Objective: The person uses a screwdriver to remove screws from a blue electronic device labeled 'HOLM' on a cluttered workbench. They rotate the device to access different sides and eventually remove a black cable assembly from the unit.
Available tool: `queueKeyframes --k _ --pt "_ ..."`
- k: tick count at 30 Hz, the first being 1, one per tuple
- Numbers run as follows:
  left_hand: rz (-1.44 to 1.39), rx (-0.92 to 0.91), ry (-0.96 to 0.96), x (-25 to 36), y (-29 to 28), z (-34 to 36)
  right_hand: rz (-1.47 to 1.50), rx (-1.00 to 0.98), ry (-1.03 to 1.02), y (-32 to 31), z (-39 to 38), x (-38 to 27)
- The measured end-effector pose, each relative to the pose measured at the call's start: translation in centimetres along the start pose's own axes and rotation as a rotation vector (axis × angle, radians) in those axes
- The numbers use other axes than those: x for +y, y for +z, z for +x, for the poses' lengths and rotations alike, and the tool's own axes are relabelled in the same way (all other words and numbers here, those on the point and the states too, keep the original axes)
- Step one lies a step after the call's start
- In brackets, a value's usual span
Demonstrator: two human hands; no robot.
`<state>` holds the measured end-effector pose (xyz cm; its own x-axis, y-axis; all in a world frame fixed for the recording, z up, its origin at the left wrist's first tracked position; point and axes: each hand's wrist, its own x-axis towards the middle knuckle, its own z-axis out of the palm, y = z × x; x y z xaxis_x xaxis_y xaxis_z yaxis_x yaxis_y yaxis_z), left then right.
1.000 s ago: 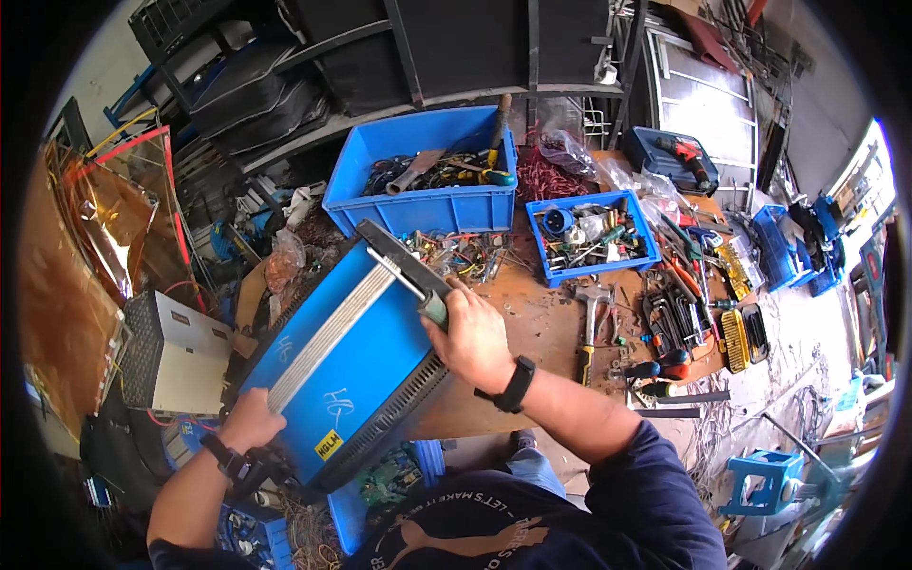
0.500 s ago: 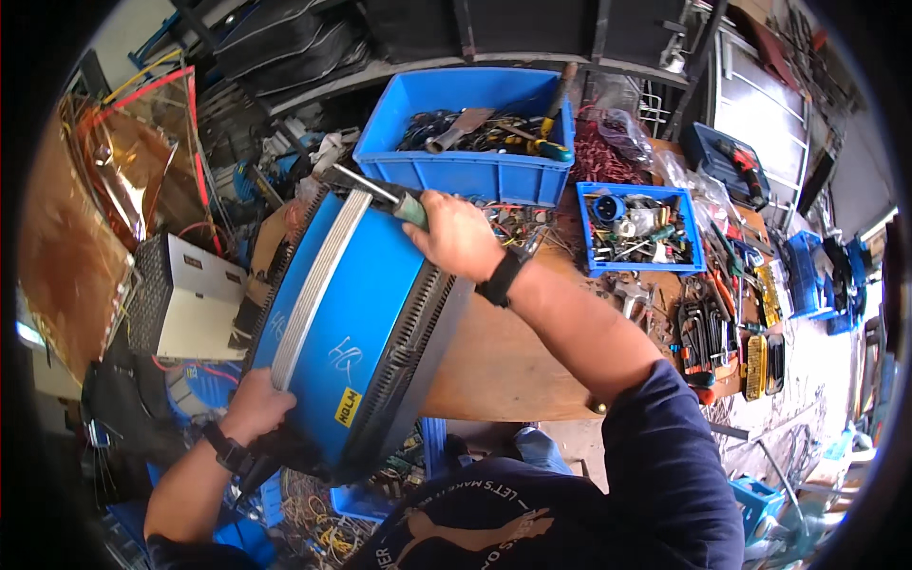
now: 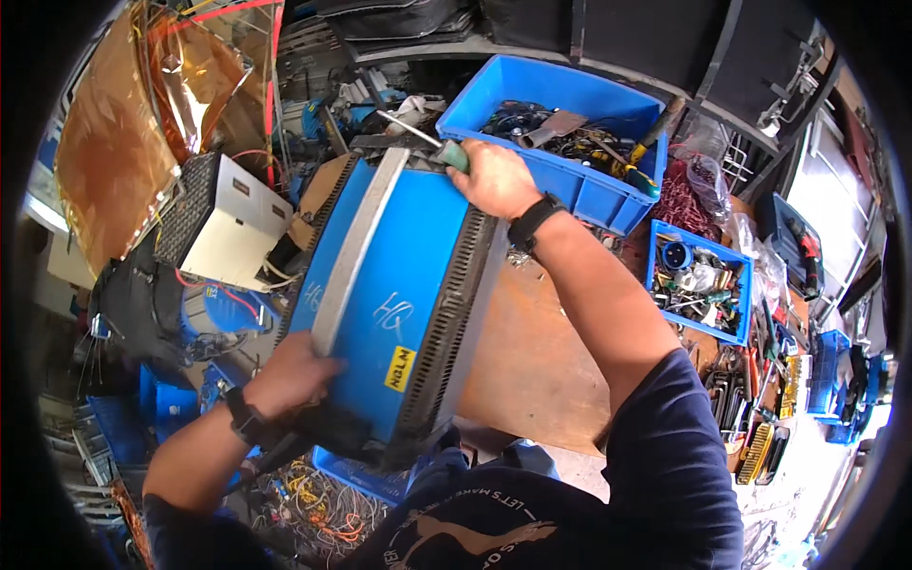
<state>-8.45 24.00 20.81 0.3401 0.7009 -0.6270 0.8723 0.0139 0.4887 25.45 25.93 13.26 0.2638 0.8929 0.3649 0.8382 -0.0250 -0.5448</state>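
Note:
A blue metal machine casing [image 3: 404,261] with black slotted vents along its sides is tilted in front of me. A long pale grey carrying bar [image 3: 359,249] runs along its top. My left hand [image 3: 290,372] is closed around the lower end of this bar. In my right hand [image 3: 499,179], at the far end of the casing, is a screwdriver [image 3: 454,154] with a green handle. Its metal shaft points up and to the left, beyond the bar's far end. The lower edge of the casing is dark and partly blurred.
Behind the casing stands a large blue crate [image 3: 579,180] of tools and scrap. A shallow blue tray [image 3: 698,285] of small parts lies on the wooden table [image 3: 532,351], near hex keys and pliers. To the left is a white box [image 3: 237,228]; tangled wires [image 3: 323,503] lie below.
The view has turned left, so the crate and tray now appear farther right. The casing sits a little farther right in view. Both hands keep their holds on the bar and screwdriver.

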Motion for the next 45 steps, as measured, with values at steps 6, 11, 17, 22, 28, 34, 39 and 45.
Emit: queueKeyframes --k 6,11,17,22,28,34,39,45 --pt "-0.236 -0.038 -0.026 0.9 1.5 -1.7 0.022 0.024 -0.065 -0.3 0.2 -0.3" --pt "-0.228 -0.079 0.078 1.0 1.3 -1.4 0.001 0.459 -0.227 0.4 -3.2 -0.5" --pt "-0.429 -0.278 0.085 -2.8 0.7 1.4 0.543 0.235 0.313 -1.5 -22.2 -13.0" --pt "-0.447 -0.419 0.158 -2.8 0.1 2.5 0.422 0.138 0.206 1.0 -28.9 -20.0" --pt "-0.624 -0.611 0.329 -4.2 -0.5 4.9 0.047 0.057 0.258 0.9 -25.3 -24.7" --pt "-0.461 -0.562 0.486 -6.7 -5.4 2.6 0.092 -0.059 0.385 1.6 -24.7 -25.8" --pt "-0.731 0.030 0.601 -17.6 -8.8 2.4 0.348 -0.010 0.479 2.6 -25.6 -24.4" --pt "-1.255 -0.079 0.270 -25.5 3.6 8.5 0.580 -0.029 0.550 2.8 -25.1 -24.4"
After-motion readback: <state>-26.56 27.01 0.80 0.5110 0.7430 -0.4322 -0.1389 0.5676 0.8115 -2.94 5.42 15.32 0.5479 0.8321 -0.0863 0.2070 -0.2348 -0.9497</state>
